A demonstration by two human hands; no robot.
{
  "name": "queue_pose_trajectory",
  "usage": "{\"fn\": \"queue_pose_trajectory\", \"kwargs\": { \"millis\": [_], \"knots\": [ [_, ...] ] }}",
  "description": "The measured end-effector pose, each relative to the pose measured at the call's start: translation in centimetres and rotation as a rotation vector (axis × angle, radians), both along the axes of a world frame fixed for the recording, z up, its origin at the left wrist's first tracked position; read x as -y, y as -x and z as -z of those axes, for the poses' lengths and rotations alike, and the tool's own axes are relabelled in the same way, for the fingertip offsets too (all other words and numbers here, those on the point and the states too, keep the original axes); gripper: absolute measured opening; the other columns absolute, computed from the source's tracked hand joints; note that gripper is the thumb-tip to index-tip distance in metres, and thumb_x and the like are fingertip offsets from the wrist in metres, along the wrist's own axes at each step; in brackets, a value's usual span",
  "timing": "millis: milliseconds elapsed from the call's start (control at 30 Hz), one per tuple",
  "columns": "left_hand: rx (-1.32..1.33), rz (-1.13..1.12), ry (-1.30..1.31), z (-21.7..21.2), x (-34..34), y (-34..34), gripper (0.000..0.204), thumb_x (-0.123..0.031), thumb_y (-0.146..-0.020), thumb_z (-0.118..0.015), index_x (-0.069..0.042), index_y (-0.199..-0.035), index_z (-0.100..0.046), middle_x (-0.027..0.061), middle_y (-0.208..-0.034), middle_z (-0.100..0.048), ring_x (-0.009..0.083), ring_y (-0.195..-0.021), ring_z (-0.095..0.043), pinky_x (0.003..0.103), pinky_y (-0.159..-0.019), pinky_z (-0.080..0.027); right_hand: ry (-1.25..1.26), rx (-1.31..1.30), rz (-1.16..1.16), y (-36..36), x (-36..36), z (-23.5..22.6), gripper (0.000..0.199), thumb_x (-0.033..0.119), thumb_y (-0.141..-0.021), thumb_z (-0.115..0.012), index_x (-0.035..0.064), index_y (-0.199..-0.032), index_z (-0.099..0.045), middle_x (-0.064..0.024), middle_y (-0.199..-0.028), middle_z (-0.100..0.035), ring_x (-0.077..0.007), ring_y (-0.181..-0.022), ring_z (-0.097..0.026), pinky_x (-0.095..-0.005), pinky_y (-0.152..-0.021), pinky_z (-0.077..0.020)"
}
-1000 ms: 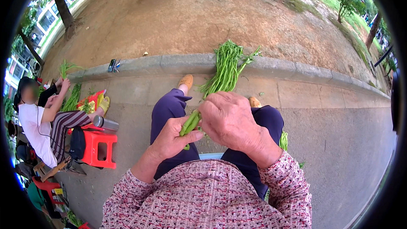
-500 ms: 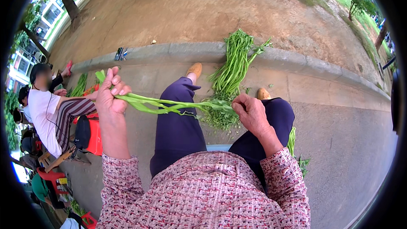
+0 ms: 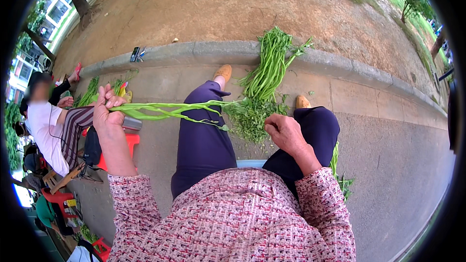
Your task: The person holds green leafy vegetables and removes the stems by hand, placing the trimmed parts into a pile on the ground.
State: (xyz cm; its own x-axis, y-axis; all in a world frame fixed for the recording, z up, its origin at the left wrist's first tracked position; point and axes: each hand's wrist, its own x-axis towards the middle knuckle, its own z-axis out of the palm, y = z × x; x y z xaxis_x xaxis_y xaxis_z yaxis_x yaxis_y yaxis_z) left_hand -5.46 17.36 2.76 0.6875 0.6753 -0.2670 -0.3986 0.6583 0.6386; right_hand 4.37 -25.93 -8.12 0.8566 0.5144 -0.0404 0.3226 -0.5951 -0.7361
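My left hand (image 3: 108, 109) is closed round the thick ends of several long green vegetable stems (image 3: 170, 111), held out level above my left knee. Their thin tips reach right, over a heap of plucked green leaves (image 3: 250, 121) on the ground between my feet. Apart from the tips, my right hand (image 3: 286, 133) hovers above my right thigh, fingers curled and pinched together. Whatever those fingers hold, if anything, is hidden. Beyond the leaf heap lies a large bunch of similar stems (image 3: 268, 68), its far end resting on the kerb.
The concrete kerb (image 3: 204, 54) crosses in front of my feet, with a phone-like dark object (image 3: 135, 54) on it. More greens (image 3: 343, 184) lie beside my right thigh. At left, a person in a white shirt (image 3: 47, 126) sits near red stools (image 3: 128, 145) and other greens (image 3: 90, 92).
My left hand has moved left with the stems. My right hand has come off their leafy tips, which now hang free, and has shifted slightly nearer to me.
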Motion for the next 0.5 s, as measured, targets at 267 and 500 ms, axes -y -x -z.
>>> {"fn": "queue_pose_trajectory", "kwargs": {
  "millis": [267,500],
  "knots": [
    [-0.049,-0.026,0.03,0.3,-0.4,0.3,0.022,-0.025,-0.089,-0.059,-0.003,-0.088,-0.057,-0.0005,-0.06,-0.047,0.0076,-0.041,-0.036,0.025,-0.047,-0.032,0.005,0.018,-0.096,1.2,-2.5,1.4,0.014,0.018,-0.079,-0.057,0.006,-0.079,-0.065,-0.016,-0.073,-0.064,-0.0351,-0.073,-0.062,-0.045,-0.068,-0.0489],
    [-0.013,-0.021,0.075,0.5,-0.9,0.9,0.023,-0.025,-0.089,-0.058,-0.002,-0.088,-0.057,-0.0003,-0.06,-0.046,0.0077,-0.041,-0.036,0.025,-0.046,-0.031,0.063,-0.025,-0.173,1.8,-3.5,2.0,0.015,0.018,-0.08,-0.058,0.0055,-0.083,-0.065,-0.0149,-0.076,-0.064,-0.034,-0.075,-0.062,-0.0419,-0.068,-0.0485]
  ]
}}
